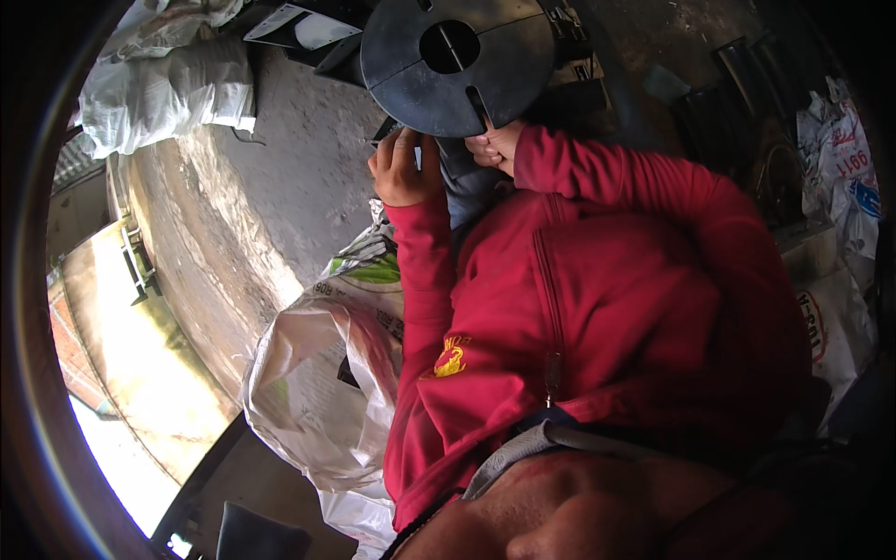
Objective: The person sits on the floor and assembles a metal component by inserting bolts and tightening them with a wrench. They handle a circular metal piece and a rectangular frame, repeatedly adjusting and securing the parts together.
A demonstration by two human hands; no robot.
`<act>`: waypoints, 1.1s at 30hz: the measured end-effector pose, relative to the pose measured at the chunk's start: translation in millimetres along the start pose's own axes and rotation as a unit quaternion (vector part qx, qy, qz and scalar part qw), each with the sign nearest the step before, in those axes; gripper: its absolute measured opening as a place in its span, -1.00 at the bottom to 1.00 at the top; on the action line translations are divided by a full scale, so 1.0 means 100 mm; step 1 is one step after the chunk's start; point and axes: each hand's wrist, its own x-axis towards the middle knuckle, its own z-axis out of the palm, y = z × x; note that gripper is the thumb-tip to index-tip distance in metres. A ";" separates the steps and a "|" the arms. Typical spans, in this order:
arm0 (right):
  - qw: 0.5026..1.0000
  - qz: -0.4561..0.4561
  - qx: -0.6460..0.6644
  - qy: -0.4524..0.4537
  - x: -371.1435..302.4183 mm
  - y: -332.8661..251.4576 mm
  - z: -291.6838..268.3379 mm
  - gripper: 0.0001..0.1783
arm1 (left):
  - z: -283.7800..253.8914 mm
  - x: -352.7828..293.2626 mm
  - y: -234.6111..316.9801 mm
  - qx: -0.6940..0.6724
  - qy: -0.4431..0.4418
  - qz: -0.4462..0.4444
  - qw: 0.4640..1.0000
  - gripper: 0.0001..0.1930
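The left hand (403,170) is raised in front of the person's chest, fingers curled together with the thumb pointing up toward the lower left rim of a large black round disc (457,63). Whether it grips the disc or a small dark object behind it cannot be told, since the palm faces away and the fingertips are hidden. The right hand (493,147) sits just beside it, at the disc's lower edge, fingers folded shut and pinched on the rim near a narrow slot that cuts inward from the edge.

The disc lies directly above and ahead of both hands, touching them at its bottom edge. It is a flat, dark plastic or metal plate with a round hole at its centre, crossed by a thin bar, and it faces the camera almost flat on. Both hands are about equally near it; the right one has the clearer hold.

Both arms wear red sleeves (597,177) of a zipped red jacket. Below the left arm stands an open white woven sack (308,392), and more white sacks (168,93) lie well apart at the upper left on a grey concrete floor (280,168)
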 end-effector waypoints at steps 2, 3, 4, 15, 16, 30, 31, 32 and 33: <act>1.000 0.009 -0.006 -0.005 0.01 -0.01 -0.01 -0.58 | 0.00 0.00 0.01 0.021 0.010 0.024 0.999 -0.79; 1.000 0.003 -0.007 0.003 0.02 -0.01 -0.01 -0.59 | 0.00 0.02 0.07 -0.016 0.024 0.004 1.000 -0.82; 1.000 -0.003 -0.008 0.010 0.02 0.00 -0.01 -0.59 | -0.01 0.02 0.15 -0.055 0.037 -0.016 0.998 -0.84; 0.999 0.021 -0.001 0.032 0.06 0.02 -0.03 -0.49 | -0.03 0.09 -0.07 0.023 0.005 0.103 0.994 -0.79; 0.999 0.024 -0.012 0.037 0.06 0.02 -0.02 -0.49 | -0.03 0.08 -0.05 0.001 0.013 0.076 0.997 -0.79; 0.992 0.038 -0.119 -0.001 0.12 0.03 -0.06 -0.42 | 0.33 -0.61 0.10 0.033 -0.432 0.137 0.891 -0.92; 0.990 0.047 -0.131 0.007 0.14 0.00 -0.07 -0.40 | 0.31 -0.59 0.11 0.012 -0.408 0.139 0.902 -0.91; 0.994 0.039 -0.104 -0.015 0.09 -0.02 -0.09 -0.43 | 0.23 -0.56 0.10 -0.030 -0.393 0.132 0.909 -0.92; 0.996 0.028 -0.076 0.023 0.06 -0.07 -0.01 -0.45 | 0.08 -0.47 0.07 -0.073 -0.376 0.126 0.915 -0.92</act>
